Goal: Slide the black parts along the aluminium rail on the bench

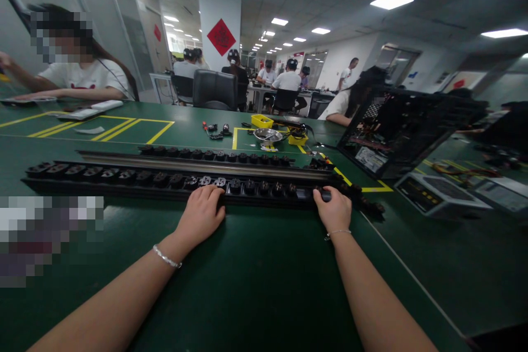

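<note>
The left hand point(202, 213) rests with fingers bent over the near edge of the long black socket strip point(124, 179); whether it clasps or only presses cannot be told. The strip runs crosswise, most of its length lying to that hand's left. The right hand point(335, 210) closes on the same strip near its right end, with the row of dark outlets just beyond both hands.

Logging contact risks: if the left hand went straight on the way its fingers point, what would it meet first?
The left hand rests on the near power strip; past it, probably the second strip behind.
</note>
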